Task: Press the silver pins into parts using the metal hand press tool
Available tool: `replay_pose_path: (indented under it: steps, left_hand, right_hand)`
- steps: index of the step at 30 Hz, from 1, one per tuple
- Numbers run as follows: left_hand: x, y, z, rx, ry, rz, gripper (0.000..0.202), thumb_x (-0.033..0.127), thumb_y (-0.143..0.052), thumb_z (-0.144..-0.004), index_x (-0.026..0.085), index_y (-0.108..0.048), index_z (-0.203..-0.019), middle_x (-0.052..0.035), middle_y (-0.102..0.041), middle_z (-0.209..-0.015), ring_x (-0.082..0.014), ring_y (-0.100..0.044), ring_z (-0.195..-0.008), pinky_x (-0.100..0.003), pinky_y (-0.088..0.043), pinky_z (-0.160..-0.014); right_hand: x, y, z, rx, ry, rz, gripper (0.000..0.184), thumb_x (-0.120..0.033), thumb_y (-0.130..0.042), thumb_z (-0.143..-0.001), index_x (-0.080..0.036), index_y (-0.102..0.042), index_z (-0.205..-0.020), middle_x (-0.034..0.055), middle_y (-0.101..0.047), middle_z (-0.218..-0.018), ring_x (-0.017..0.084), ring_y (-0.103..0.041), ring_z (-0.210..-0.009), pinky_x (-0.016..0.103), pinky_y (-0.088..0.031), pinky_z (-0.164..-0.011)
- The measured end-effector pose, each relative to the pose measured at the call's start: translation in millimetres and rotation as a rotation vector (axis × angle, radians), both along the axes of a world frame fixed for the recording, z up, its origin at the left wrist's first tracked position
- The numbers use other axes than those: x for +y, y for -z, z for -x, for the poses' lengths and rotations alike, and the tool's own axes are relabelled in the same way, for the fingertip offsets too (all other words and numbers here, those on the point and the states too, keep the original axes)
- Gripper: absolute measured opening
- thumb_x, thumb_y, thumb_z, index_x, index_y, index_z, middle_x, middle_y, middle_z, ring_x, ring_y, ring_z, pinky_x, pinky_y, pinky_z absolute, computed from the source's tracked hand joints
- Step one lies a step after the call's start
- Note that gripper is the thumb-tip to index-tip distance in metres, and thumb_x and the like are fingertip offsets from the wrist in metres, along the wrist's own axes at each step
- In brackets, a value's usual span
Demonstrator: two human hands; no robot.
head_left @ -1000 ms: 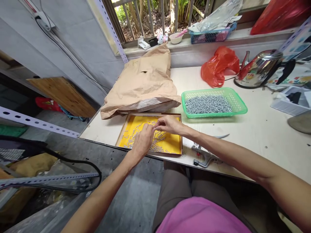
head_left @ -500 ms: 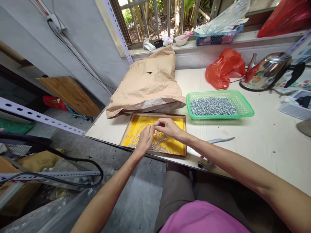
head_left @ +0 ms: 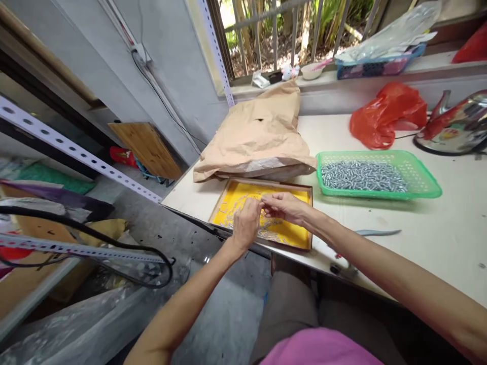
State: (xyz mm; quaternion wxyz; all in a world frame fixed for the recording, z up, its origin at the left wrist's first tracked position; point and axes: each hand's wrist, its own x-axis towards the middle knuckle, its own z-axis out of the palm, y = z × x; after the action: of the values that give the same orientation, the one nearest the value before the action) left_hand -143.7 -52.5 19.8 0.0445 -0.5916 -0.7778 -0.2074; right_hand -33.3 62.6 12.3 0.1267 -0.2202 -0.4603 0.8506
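Observation:
My left hand and my right hand meet fingertip to fingertip above a shallow tray with a yellow bottom. The fingers of both are closed in a pinch; whatever lies between them is too small to make out. Many small silvery metal pieces, spring-like in look, are scattered on the yellow, thickest toward the near side. Behind the tray and to the right stands a green plastic basket, partly filled with short shiny metal pins.
A large brown paper sack lies right behind the tray. On the right are a red plastic bag and a steel kettle. A grey blade-like tool lies beyond my right forearm. The table edge runs just in front of the tray.
The view has swung left, so everything sits further right in the picture. Both hands remain together over the tray, fingers still pinched, with only a slight shift in their pose.

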Motion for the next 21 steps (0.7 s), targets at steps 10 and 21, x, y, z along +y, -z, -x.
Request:
replay_pose_path:
  steps: [10, 21]
  left_hand:
    - [21, 0.9, -2, -0.404, -0.2, -0.056, 0.035, 0.031, -0.031, -0.098, 0.019, -0.053, -0.074, -0.0015, -0.059, -0.069, -0.015, -0.053, -0.063, -0.026, -0.037, -0.061]
    - [-11, 8.8, 51, -0.112, -0.112, 0.244, 0.025, 0.026, -0.054, -0.09, 0.018, -0.065, -0.111, -0.0061, -0.065, -0.092, -0.0187, -0.061, -0.083, -0.028, -0.043, -0.073]
  right_hand:
    - [-3, 9.4, 11, -0.063, 0.187, -0.343, 0.025, -0.039, -0.065, -0.082, -0.015, -0.066, -0.075, -0.0006, -0.064, -0.068, 0.009, -0.056, -0.059, 0.024, -0.048, -0.063]
    - [-11, 30.8, -14, -0.076, -0.256, -1.651, 0.018, -0.032, -0.062, -0.088, -0.022, -0.072, -0.1, 0.0078, -0.06, -0.103, 0.021, -0.049, -0.095, 0.035, -0.038, -0.085]
